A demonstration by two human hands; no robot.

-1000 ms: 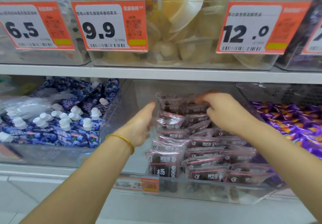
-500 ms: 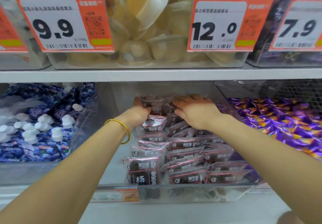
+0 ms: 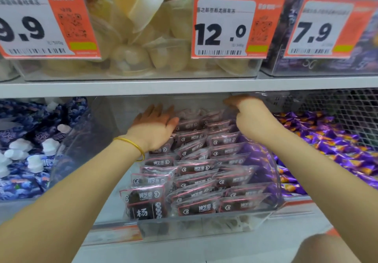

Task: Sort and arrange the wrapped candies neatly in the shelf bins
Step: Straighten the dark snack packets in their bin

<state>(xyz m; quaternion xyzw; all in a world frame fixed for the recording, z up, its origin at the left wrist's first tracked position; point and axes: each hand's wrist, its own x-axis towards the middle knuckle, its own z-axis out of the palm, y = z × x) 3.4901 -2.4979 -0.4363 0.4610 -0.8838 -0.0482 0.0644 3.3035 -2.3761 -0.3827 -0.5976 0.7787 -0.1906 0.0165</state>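
Far left: blue pouches (image 3: 30,160) with white caps fill the neighbouring bin, out of play.
Left hand (image 3: 155,127): fingers straight and together, palm flat against the left flank of the rear packets. A gold bangle (image 3: 133,146) sits on the wrist and the forearm reaches in from low left.
Candies: dark wrapped candies (image 3: 196,168) with pink trim lie in overlapping rows in the clear bin (image 3: 204,228), on the middle of the lower shelf.
Handling: likely light, soft and slippery in crinkly film. Better to square them with flat palms on the row sides, or pinch a sealed edge.
Right hand (image 3: 251,119): knuckles bent at the bin's back right corner. The fingertips are hidden, so I cannot tell what they grip, if anything.
Far right: purple candies (image 3: 327,146) heaped next door.
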